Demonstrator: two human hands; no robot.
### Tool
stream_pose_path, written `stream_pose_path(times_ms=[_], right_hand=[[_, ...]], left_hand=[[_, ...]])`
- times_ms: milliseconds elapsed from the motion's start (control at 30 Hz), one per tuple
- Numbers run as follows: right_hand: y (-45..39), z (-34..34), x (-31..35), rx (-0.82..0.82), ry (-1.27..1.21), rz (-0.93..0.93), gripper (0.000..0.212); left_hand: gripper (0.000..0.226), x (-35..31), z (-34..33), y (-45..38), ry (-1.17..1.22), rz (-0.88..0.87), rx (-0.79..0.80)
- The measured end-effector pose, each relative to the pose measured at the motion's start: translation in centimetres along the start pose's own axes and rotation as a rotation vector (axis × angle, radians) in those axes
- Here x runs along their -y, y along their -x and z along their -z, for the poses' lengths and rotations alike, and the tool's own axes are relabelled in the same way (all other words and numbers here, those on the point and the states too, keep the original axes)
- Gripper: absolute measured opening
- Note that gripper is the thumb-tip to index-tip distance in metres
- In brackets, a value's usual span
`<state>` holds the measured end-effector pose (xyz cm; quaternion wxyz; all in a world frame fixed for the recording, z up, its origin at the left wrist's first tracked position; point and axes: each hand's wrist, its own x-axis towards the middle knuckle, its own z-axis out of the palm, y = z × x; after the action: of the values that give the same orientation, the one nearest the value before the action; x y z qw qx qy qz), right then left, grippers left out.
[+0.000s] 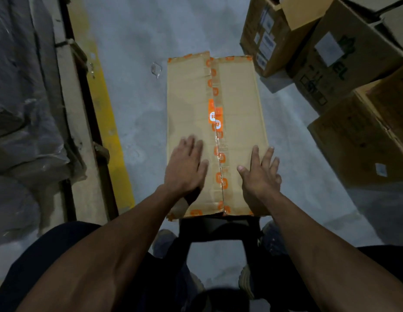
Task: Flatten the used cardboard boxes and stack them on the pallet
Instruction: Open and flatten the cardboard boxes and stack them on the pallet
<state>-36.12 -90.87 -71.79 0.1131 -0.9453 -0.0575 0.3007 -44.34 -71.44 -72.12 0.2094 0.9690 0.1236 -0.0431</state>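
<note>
A long brown cardboard box (189,102) lies on the grey concrete floor in front of me, its two top flaps meeting along a centre seam with torn orange printed tape (215,118). My left hand (185,167) rests flat on the left flap near the box's near end, fingers spread. My right hand (261,172) lies flat on the right flap at the same end, fingers apart, close to the right edge. Neither hand holds anything. The box's near end sits just beyond my knees.
Several brown cartons (344,52) are stacked at the right, some open. A yellow floor stripe (106,104) and a wooden pallet edge (69,91) with plastic-wrapped goods (20,86) run along the left. A scrap of clear plastic (156,69) lies left of the box. My shoes (247,280) show below.
</note>
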Motion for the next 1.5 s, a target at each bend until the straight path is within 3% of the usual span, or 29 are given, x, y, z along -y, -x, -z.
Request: stream_pose_path(times_ms=[167,300,400,500,633,800,900,1067,1167,1333,1500], right_hand=[[0.1,0.0,0.1,0.013,0.020,-0.004,0.073],[0.3,0.0,0.2,0.023,0.032,0.001,0.072],[0.6,0.3,0.0,0.046,0.011,0.008,0.072],[0.9,0.5,0.0,0.053,0.008,0.019,0.072],[1.2,0.6,0.1,0.047,-0.005,0.025,0.073],[1.5,0.7,0.3,0.044,0.005,0.024,0.074],[1.3,0.8,0.3,0.049,0.005,0.015,0.073],[1.1,0.4,0.3,0.022,0.033,0.020,0.074],[0.8,0.1,0.4,0.006,0.041,0.019,0.074],[0.4,-0.1,0.2,-0.004,0.034,0.017,0.075],[0.1,0.0,0.4,-0.005,0.009,0.017,0.076]], left_hand=[[0.073,-2.3,1.1,-2.3,-0.318,-0.456,0.226],[0.069,-2.5,3.4,-3.8,-0.548,-0.673,0.179],[0.066,-3.0,6.7,-4.4,-0.555,-0.781,0.153],[0.055,-2.9,10.8,-3.7,-0.664,-0.764,0.223],[0.053,-1.3,14.1,-1.5,-0.817,-0.619,0.271],[0.046,2.1,14.0,0.2,-0.920,-0.292,0.349],[0.045,3.6,11.5,0.6,-0.717,0.000,0.456],[0.058,3.8,5.1,1.5,-0.177,0.445,0.337],[0.066,3.3,2.1,1.5,0.057,0.574,0.264],[0.055,3.9,-0.1,1.2,0.309,0.663,0.090],[0.056,5.0,-1.0,-0.1,0.419,0.778,0.081]])
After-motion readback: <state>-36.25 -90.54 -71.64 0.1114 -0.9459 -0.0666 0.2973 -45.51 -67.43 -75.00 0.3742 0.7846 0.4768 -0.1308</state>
